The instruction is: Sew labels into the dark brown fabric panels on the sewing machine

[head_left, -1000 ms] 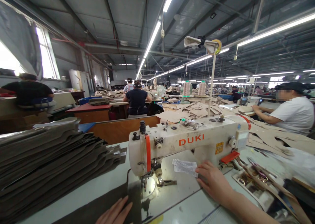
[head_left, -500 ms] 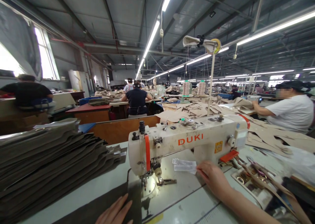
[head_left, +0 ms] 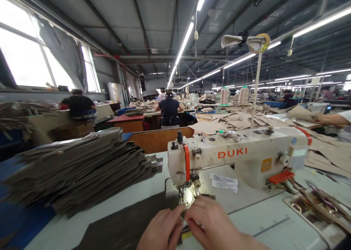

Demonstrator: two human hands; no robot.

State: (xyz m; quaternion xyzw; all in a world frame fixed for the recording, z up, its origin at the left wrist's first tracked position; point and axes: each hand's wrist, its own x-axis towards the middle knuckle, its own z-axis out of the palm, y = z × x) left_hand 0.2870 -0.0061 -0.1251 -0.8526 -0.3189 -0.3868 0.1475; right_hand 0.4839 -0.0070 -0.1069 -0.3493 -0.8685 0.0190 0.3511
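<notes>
Needle area: the fingertips and the foot of the sewing machine (head_left: 236, 153) crowd together; whatever lies between the fingers is too small and covered to make out.
Cut off: both wrists run out at the bottom edge, as does the near end of the dark cloth piece (head_left: 117, 222); at far right, only a co-worker's arm (head_left: 333, 119) and part of a pale sleeve show.
Left hand (head_left: 163, 228): over the right end of the cloth piece, fingers drawn together and pointing at the needle; cannot tell whether they pinch an edge.
Right hand (head_left: 212, 220): just beside the left, fingers bent, tips near the left's; grip hidden, cannot tell what it holds.
Cloth piece: flat on the pale table (head_left: 263, 220), left of and in front of the needle; matte, dark olive-brown, angled outline.
Stack (head_left: 90, 173): many similar dark layers, edges fanned, left of the machine.
Strips (head_left: 224, 183): clear, glossy, plastic-looking, lying loose behind the right hand, under the machine arm.
Machine: off-white, scuffed casing, orange lettering, orange-red guard.
Tray (head_left: 304, 224): right side, holding metal rings and tan straps; the rest jumbled.
</notes>
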